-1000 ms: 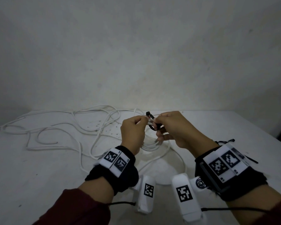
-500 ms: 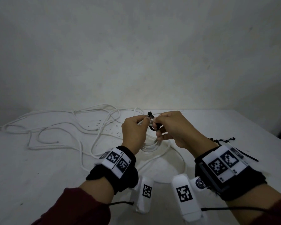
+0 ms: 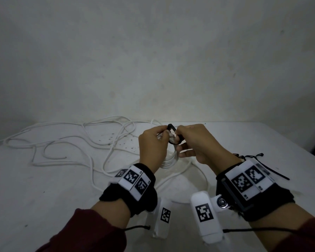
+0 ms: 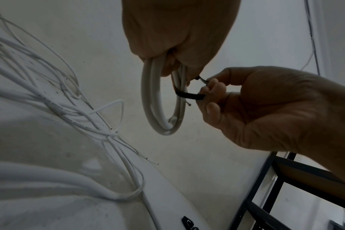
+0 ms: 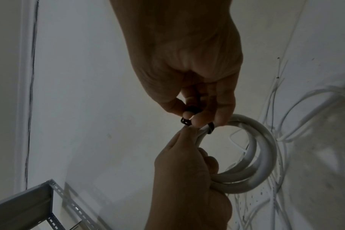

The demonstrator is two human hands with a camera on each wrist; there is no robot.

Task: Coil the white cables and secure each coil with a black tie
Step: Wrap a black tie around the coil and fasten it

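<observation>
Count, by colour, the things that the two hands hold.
White: 1, the cable coil, gripped by the left hand.
Black: 1, the tie, pinched by the right hand.
Total: 2.

Black tie (image 3: 173, 132) loop drawn a little tighter around the coil (image 3: 168, 161), both hands barely shifted

In the upper centre of the frame we observe the left hand (image 4: 179, 34) gripping a white cable coil (image 4: 158, 101), which hangs below it as a loop of several turns. From the right, the right hand (image 4: 266, 109) pinches a black tie (image 4: 189, 94) that crosses the right side of the coil. Loose white cables (image 4: 73, 109) sprawl over the white table (image 4: 39, 155) at left. We note a black shelf frame (image 4: 276, 186) at lower right.
</observation>
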